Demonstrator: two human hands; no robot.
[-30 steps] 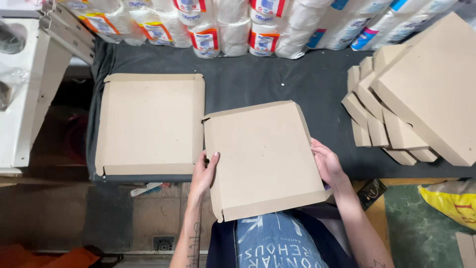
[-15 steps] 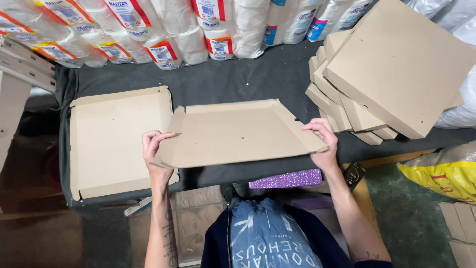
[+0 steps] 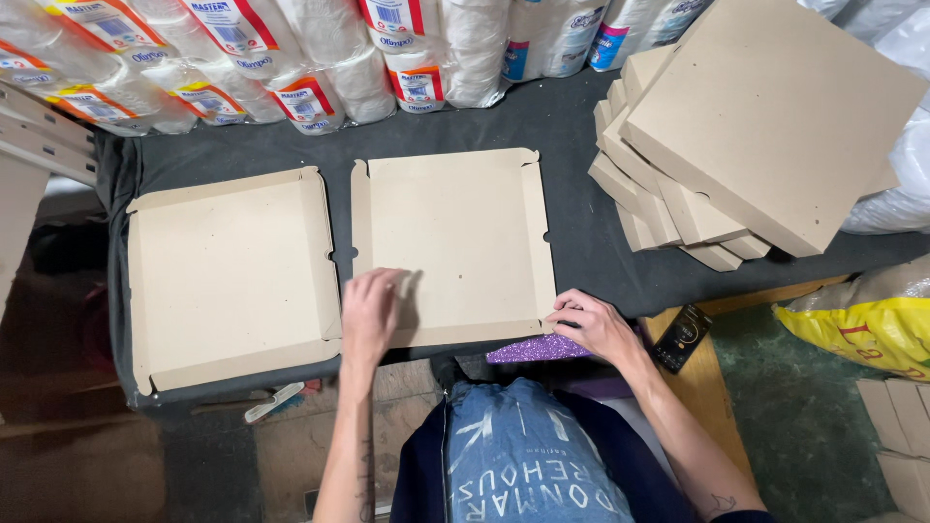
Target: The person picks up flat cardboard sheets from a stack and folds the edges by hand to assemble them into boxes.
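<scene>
A flat brown cardboard box tray point(image 3: 455, 232) lies open side up in the middle of the dark table point(image 3: 572, 136). My left hand point(image 3: 373, 310) rests flat on its near left part, fingers spread. My right hand point(image 3: 591, 324) touches its near right corner with the fingertips pinching the raised flap. A second cardboard tray point(image 3: 228, 276) of the same kind lies just to the left, its near edge hanging over the table's front.
A leaning stack of closed cardboard boxes point(image 3: 756, 145) fills the table's right end. Wrapped paper rolls point(image 3: 320, 58) line the back. A purple glittery sheet point(image 3: 538, 349) sticks out under the tray. A black phone point(image 3: 683, 337) lies on a wooden ledge; a yellow bag point(image 3: 862, 320) sits right.
The tray was held tilted above the table between both hands; now it lies flat on the table beside the left tray, with my left hand on top of it.
</scene>
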